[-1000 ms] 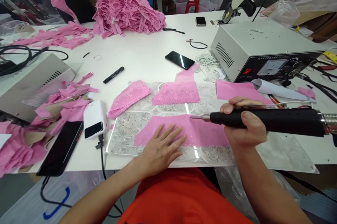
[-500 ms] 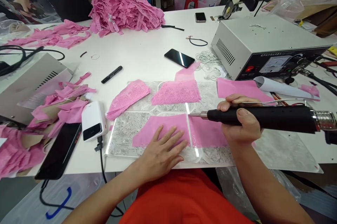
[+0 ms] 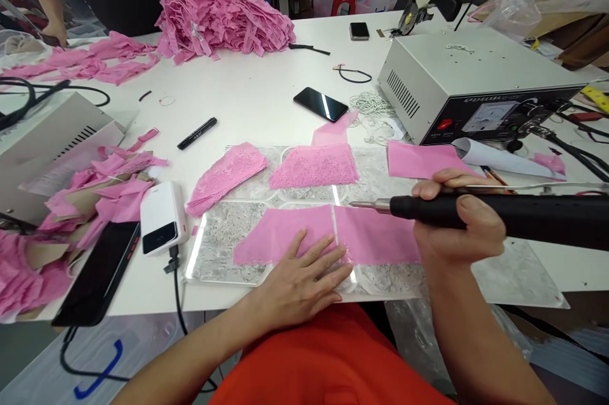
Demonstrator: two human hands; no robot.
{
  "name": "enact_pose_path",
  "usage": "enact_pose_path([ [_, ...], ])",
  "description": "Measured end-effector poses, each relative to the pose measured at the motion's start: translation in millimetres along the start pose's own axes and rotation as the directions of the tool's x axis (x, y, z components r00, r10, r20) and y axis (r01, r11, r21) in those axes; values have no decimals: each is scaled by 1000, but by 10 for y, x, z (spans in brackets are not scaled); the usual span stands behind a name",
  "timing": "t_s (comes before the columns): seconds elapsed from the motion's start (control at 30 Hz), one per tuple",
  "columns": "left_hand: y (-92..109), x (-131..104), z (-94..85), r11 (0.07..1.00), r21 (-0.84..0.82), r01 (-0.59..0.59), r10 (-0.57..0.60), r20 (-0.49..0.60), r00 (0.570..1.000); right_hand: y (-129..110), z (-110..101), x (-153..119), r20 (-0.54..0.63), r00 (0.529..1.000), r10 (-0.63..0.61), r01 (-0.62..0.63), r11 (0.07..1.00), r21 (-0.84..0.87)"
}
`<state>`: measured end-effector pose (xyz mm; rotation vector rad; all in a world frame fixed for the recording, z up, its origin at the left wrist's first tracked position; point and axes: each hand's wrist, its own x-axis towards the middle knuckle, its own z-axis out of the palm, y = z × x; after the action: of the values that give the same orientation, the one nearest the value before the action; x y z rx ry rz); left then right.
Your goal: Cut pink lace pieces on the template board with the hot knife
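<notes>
My left hand (image 3: pixel 309 272) lies flat, fingers spread, over the lower edge of a pink fabric piece (image 3: pixel 280 233) on a clear-topped, stone-patterned board (image 3: pixel 223 246). In my right hand (image 3: pixel 459 221) is a black ultrasonic hand tool (image 3: pixel 428 209) with a tapered metal tip, held level and pointing left. Its tip is over the upper edge of a second pink piece (image 3: pixel 375 233); whether it touches cannot be told. A narrow pale gap parts the two pieces. Two lace-patterned pink pieces (image 3: pixel 314 165) (image 3: pixel 228 176) lie just beyond.
A grey generator box (image 3: pixel 476 87) stands at the right. To the left are a white power bank (image 3: pixel 163 218), a black phone (image 3: pixel 98 275) and pink scraps (image 3: pixel 114 195). A marker (image 3: pixel 196 133) and another phone (image 3: pixel 320 104) lie farther back, before a pink garment pile (image 3: pixel 223 5). A person stands far left.
My right hand and the tool have moved right, drawing the tip away from the gap between the pieces. My left hand has slid slightly right. The view has shifted a little.
</notes>
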<state>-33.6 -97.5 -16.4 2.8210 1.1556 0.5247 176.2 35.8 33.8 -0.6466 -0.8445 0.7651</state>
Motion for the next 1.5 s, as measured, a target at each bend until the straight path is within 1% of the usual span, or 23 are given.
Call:
enact_pose_path([
  [0.1,-8,-11,3,1000,0,-8,8,-8,1000,-72,-112,131,-110,993,-47,41,998,-56],
  [0.2,-21,-18,15,1000,10,-8,9,-35,999,-148,-290,245,-188,975,-120,95,986,-136],
  [0.3,-33,-14,24,1000,19,-7,8,-60,998,-221,-480,319,-237,954,-182,131,967,-216],
  [0.4,-39,6,22,999,31,-8,10,-73,997,-272,-591,341,-278,939,-202,135,961,-243],
  [0.47,-39,22,16,999,44,-12,15,-76,997,-284,-604,330,-287,938,-194,127,964,-235],
  [0.63,-31,38,5,997,80,-18,24,-76,997,-246,-552,293,-228,962,-147,106,977,-183],
  [0.8,-30,18,22,996,86,-19,24,-62,998,-200,-550,295,-216,968,-130,95,982,-165],
  [1.0,-37,9,36,997,70,-21,26,-65,998,-192,-546,300,-234,964,-126,87,982,-169],
  [1.13,-42,15,23,998,61,-28,32,-56,998,-193,-541,303,-255,955,-149,102,977,-188],
  [1.33,-33,18,29,998,62,-23,27,-62,998,-183,-551,309,-212,967,-143,101,975,-197],
  [1.5,-33,9,28,999,45,-19,22,-52,998,-193,-548,313,-207,968,-145,102,973,-205],
])
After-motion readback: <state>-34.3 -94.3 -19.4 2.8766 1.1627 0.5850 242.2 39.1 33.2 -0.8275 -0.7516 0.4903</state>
